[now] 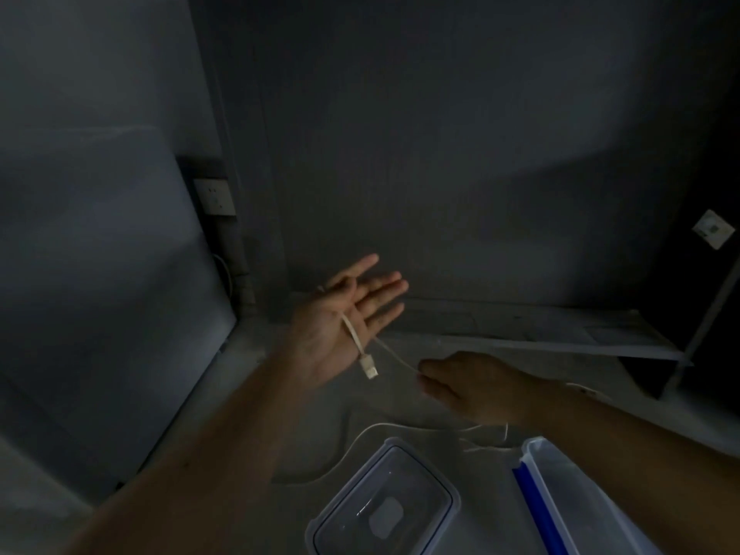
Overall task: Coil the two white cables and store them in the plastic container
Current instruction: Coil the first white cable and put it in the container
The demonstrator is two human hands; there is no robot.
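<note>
My left hand (340, 326) is held palm up with the fingers stretched out. A white cable (352, 334) lies across the palm from the thumb side, and its flat plug (369, 367) hangs off the heel of the hand. A thin strand runs from the palm's edge to my right hand (468, 388), which pinches it at the fingertips. More white cable (360, 434) loops on the floor below; I cannot tell whether it is one cable or two. The clear plastic container (450, 500) stands open at the bottom centre, with its blue-sealed lid (568, 498) beside it on the right.
The scene is dim. A large flat panel (100, 314) leans at the left, with a wall socket (214, 196) behind it. A low grey board (540, 334) lies along the back wall. A white frame leg (704, 314) stands at the right.
</note>
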